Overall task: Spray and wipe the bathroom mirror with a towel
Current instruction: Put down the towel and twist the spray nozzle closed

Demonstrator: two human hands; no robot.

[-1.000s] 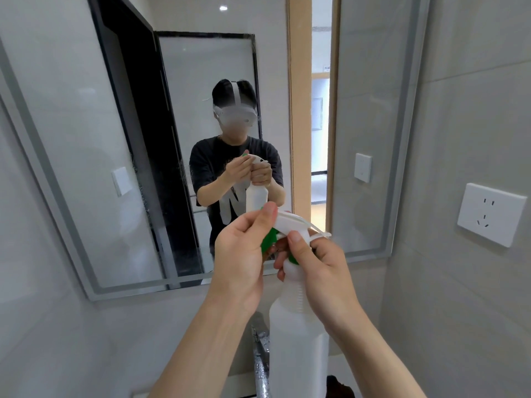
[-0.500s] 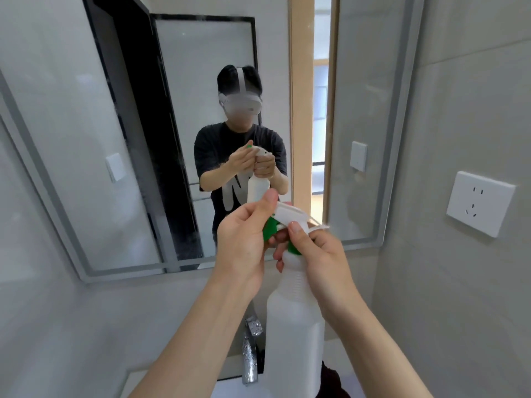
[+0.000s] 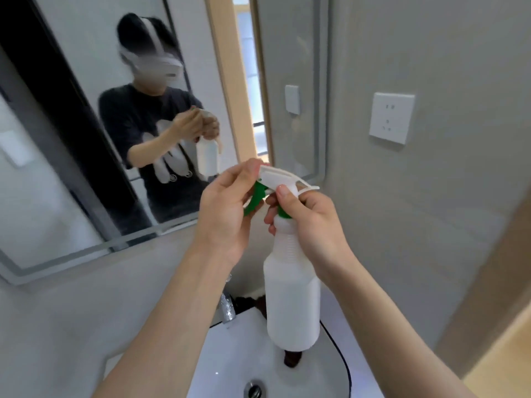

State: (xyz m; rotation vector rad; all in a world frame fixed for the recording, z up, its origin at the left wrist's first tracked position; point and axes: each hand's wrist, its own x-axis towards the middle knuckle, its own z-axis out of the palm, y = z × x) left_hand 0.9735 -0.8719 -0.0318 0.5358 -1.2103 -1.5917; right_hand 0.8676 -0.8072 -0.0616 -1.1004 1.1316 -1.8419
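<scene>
A white spray bottle [image 3: 291,294] with a white head and green trigger hangs upright over the sink. My right hand [image 3: 309,225] grips its neck just below the green collar. My left hand [image 3: 227,208] pinches the front tip of the spray head with thumb and fingers. The bathroom mirror [image 3: 57,182] fills the upper left and reflects a person holding the bottle. No towel is visible.
A white sink basin [image 3: 230,363] with a drain [image 3: 253,390] lies below the bottle, and a chrome tap [image 3: 227,307] stands at its back. A dark object sits behind the bottle. A wall socket [image 3: 391,117] is on the right tiled wall.
The view has swung down and to the right, so the sink and drain now show. Both hands stay on the bottle, the left still at the nozzle.
</scene>
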